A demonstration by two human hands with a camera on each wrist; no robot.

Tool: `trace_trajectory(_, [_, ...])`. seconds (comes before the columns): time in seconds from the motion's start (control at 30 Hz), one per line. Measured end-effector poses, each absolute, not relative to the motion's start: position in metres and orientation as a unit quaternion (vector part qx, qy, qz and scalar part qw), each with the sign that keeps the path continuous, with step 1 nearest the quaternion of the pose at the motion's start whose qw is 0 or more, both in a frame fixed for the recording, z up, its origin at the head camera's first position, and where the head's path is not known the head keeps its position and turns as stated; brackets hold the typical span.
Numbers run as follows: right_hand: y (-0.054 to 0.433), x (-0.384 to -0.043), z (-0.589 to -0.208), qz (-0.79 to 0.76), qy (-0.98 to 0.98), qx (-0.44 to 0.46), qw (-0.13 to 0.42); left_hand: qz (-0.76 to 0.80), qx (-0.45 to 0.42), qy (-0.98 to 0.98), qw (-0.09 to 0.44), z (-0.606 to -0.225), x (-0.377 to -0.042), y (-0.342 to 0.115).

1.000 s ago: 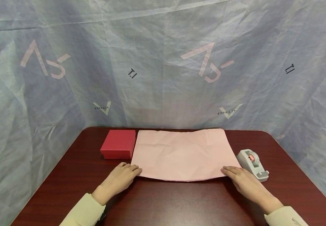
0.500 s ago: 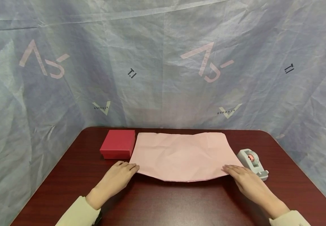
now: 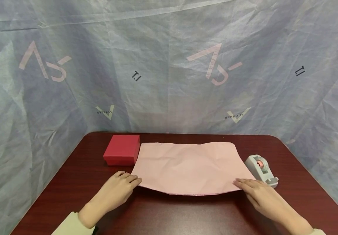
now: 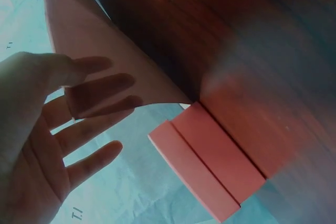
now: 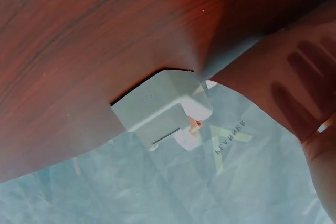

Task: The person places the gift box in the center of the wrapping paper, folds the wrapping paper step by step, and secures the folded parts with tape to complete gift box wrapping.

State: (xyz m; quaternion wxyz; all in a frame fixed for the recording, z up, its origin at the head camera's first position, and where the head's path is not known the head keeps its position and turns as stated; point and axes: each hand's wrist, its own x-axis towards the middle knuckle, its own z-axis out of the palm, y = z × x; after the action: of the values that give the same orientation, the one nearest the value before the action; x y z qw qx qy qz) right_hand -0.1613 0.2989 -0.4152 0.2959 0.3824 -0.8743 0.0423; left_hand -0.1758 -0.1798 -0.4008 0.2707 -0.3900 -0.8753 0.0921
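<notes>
A creased sheet of pink paper (image 3: 186, 169) spans the middle of the table, its near edge raised and bowed down at the centre. My left hand (image 3: 117, 189) pinches its near left corner. In the left wrist view the thumb lies on one face of the paper (image 4: 94, 30), and finger shadows show through from the other. My right hand (image 3: 264, 197) pinches the near right corner. The right wrist view shows finger shadows through the paper (image 5: 257, 77), with only part of that hand (image 5: 323, 166) at the frame edge.
A red lidded box (image 3: 122, 148) stands just left of the paper. Close to the paper's right edge and my right hand is a white tape dispenser (image 3: 254, 167) with an orange-centred roll. A grey printed cloth (image 3: 169, 81) hangs behind the dark red-brown table (image 3: 169, 213).
Both hands have drawn the paper toward me, so its far and near edges sit closer. The left hand has also shifted left and the right hand slightly right. Box and dispenser have stayed put.
</notes>
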Motion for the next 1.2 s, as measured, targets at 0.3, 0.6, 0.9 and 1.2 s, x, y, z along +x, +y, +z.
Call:
trace_trajectory(0.3, [0.302, -0.151, -0.417, 0.038, -0.876, 0.408, 0.253, 0.058, -0.427, -0.868, 0.245, -0.403, -0.165, -0.188])
trace_trajectory(0.6, [0.301, -0.143, -0.421, 0.029, -0.891, 0.403, 0.209, 0.026, -0.451, -0.865, 0.217, -0.408, -0.160, -0.192])
trace_trajectory(0.9, [0.299, -0.140, -0.417, 0.053, -0.904, 0.386, 0.175, 0.002, -0.456, -0.875, 0.160, -0.406, -0.158, -0.195])
trace_trajectory(1.2, [0.298, -0.156, -0.408, 0.073, -0.893, 0.383, 0.226, -0.010, -0.408, -0.896, 0.174, -0.406, -0.177, -0.186])
